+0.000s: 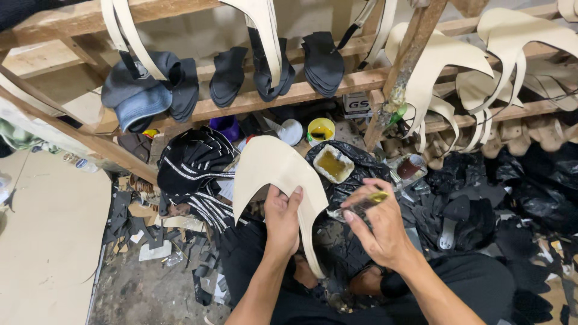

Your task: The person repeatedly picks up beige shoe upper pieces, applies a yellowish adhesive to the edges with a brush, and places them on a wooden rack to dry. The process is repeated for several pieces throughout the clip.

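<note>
Your left hand [282, 218] pinches the cream shoe upper [277, 171] above your lap, your right hand [376, 224] closed on a glue brush [361, 206] — gluing looks barely begun, its face unmarked, the glue tub [333, 164] just beyond.

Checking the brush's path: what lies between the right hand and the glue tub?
Head view: between the right hand, holding a brush, and the glue tub lies only crumpled black plastic sheet.
</note>
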The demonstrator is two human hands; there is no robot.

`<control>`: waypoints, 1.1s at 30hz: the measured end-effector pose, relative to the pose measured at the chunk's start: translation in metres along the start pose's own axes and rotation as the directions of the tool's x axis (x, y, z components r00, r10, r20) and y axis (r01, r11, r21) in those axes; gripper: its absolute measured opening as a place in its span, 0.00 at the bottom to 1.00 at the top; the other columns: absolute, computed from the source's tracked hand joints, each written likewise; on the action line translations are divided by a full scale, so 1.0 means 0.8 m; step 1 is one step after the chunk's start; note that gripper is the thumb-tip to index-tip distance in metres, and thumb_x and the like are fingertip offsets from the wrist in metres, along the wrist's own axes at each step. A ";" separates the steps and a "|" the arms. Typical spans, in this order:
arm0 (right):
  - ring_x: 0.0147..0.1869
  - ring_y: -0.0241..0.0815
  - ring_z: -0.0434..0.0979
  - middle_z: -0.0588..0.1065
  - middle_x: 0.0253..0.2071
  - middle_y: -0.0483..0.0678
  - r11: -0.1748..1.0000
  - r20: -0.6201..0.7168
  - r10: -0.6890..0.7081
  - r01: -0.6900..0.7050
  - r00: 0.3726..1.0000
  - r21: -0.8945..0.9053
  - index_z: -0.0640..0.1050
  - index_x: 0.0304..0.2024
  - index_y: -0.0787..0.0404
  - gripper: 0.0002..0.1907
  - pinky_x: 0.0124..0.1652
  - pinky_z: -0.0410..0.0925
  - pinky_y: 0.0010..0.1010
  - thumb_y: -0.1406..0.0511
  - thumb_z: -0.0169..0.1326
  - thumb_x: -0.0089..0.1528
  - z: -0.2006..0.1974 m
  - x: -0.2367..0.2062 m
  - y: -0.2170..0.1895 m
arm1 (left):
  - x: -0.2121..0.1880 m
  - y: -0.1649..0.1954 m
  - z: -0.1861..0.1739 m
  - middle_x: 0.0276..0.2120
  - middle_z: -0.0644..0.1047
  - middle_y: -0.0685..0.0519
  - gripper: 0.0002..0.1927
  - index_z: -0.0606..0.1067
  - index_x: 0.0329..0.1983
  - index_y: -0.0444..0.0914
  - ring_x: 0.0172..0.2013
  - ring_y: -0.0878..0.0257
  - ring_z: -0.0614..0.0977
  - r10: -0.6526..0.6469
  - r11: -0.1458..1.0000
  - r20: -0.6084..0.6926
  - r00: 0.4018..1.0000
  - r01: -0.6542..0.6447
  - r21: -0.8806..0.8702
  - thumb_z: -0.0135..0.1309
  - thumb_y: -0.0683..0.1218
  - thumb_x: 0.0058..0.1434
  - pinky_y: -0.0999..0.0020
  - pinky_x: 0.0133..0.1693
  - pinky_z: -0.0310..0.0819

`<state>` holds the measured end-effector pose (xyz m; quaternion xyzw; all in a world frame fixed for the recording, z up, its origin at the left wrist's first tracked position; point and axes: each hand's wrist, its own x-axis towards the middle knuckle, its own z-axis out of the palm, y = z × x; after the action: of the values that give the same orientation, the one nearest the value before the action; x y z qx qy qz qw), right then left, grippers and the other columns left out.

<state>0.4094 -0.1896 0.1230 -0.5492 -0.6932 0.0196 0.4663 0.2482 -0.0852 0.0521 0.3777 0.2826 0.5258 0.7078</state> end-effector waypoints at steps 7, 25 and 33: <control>0.51 0.55 0.75 0.78 0.40 0.50 0.996 0.034 0.001 0.002 0.999 -0.092 0.78 0.40 0.62 0.07 0.60 0.63 0.47 0.65 0.55 0.62 0.001 -0.018 0.011 | 0.008 0.001 0.000 0.53 0.78 0.44 0.20 0.65 0.62 0.32 0.52 0.60 0.80 -0.062 0.996 -0.032 0.998 0.060 -0.070 0.48 0.34 0.67 0.64 0.55 0.73; 0.46 0.37 0.80 0.55 0.77 0.56 0.567 -0.109 0.601 -0.326 0.792 0.757 0.48 0.77 0.55 0.54 0.43 0.77 0.29 0.81 0.58 0.54 0.027 -0.054 0.003 | 0.002 -0.011 0.038 0.45 0.79 0.43 0.14 0.73 0.58 0.27 0.43 0.60 0.81 -0.146 0.971 0.352 0.925 0.066 0.229 0.51 0.40 0.74 0.61 0.49 0.78; 0.46 0.45 0.86 0.82 0.45 0.59 0.771 -0.353 0.539 -0.279 0.764 0.573 0.76 0.56 0.70 0.13 0.48 0.79 0.32 0.72 0.53 0.69 -0.007 -0.088 0.003 | 0.012 0.021 0.055 0.38 0.71 0.49 0.18 0.65 0.60 0.31 0.30 0.59 0.82 -0.130 0.966 0.234 0.963 0.070 0.248 0.41 0.47 0.74 0.63 0.27 0.86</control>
<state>0.4123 -0.2464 0.0810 -0.5411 -0.3777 0.1562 0.7349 0.2769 -0.0839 0.0908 0.5075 0.2712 0.4001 0.7133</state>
